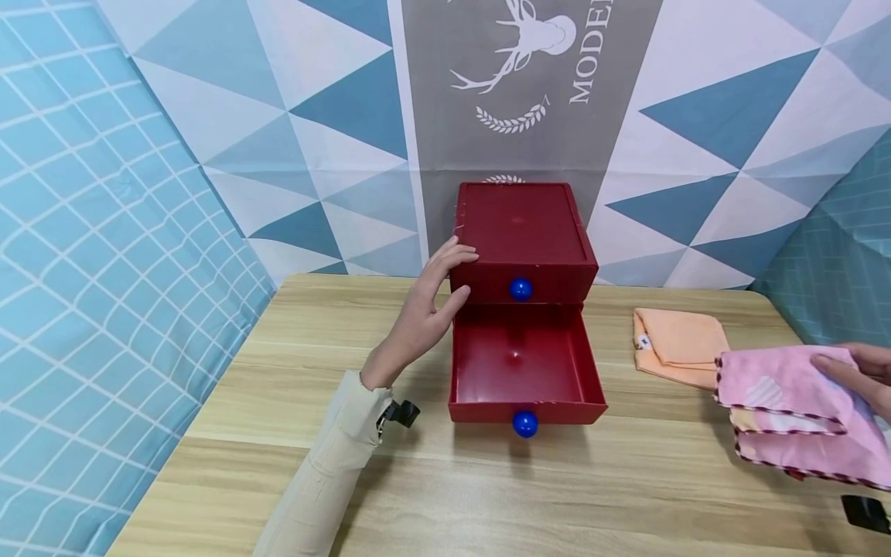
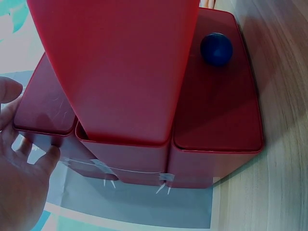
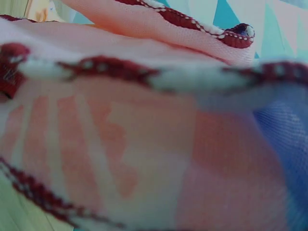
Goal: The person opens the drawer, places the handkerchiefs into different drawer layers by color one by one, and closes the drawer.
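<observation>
A dark red drawer cabinet (image 1: 518,224) with blue round knobs stands at the back of the table. Its middle drawer (image 1: 515,363) is pulled out, the inside floor in sight. My left hand (image 1: 418,317) rests against the cabinet's upper left side, fingers spread, fingertips at the top edge. At the far right my right hand (image 1: 866,383) pinches a folded pink towel (image 1: 780,379) with a dark red and white stitched edge, thumb on top. That towel fills most of the right wrist view, with pale prints and a blue patch. Part of the right hand lies outside the head view.
A folded orange towel (image 1: 682,340) lies on the wooden table (image 1: 390,495) right of the cabinet, partly behind the pink one. In the left wrist view, a lower drawer (image 2: 216,106) with its blue knob (image 2: 216,49) is closed. Patterned cloth hangs behind and at both sides.
</observation>
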Available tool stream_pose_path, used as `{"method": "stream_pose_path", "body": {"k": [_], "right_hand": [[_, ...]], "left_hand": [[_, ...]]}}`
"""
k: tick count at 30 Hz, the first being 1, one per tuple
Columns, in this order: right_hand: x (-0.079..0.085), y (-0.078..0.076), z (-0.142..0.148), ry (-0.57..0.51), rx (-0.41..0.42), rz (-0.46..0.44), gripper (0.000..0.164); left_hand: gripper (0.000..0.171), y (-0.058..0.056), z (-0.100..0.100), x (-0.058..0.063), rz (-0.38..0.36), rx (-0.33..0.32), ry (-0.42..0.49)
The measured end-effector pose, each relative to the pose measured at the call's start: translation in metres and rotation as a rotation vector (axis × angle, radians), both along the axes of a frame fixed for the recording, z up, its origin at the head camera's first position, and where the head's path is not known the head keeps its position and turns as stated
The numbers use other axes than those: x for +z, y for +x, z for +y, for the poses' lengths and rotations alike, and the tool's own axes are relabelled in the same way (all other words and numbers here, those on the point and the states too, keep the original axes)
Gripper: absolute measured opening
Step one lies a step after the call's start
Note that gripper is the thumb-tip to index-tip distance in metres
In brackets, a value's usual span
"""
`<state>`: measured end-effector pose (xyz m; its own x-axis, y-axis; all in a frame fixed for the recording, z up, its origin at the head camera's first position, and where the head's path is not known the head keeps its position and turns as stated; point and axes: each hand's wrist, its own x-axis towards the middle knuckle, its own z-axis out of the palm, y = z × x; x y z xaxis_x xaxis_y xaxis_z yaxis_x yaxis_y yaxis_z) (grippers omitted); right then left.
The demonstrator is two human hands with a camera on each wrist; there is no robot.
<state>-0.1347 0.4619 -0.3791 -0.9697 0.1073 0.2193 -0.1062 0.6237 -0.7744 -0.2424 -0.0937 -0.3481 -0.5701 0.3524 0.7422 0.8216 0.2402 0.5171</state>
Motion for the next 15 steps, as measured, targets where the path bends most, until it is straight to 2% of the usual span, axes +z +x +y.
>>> {"method": "stream_pose_path", "body": {"k": [5, 9, 13, 15], "right_hand": [[0.007, 0.002, -0.008, 0.000, 0.014, 0.016, 0.041], [0.009, 0.003, -0.012, -0.032, 0.036, 0.041, 0.041], [0.013, 0.004, -0.018, -0.034, 0.036, 0.038, 0.041], [0.016, 0.006, -0.022, -0.011, 0.024, 0.028, 0.041]], "left_hand": [[0.040, 0.015, 0.003, 0.016, -0.012, -0.012, 0.012], [0.039, 0.020, 0.003, 0.020, -0.025, -0.008, 0.003], [0.040, 0.013, 0.003, 0.012, -0.012, -0.008, 0.009], [0.041, 0.006, 0.001, 0.005, -0.001, -0.003, 0.005]]}}
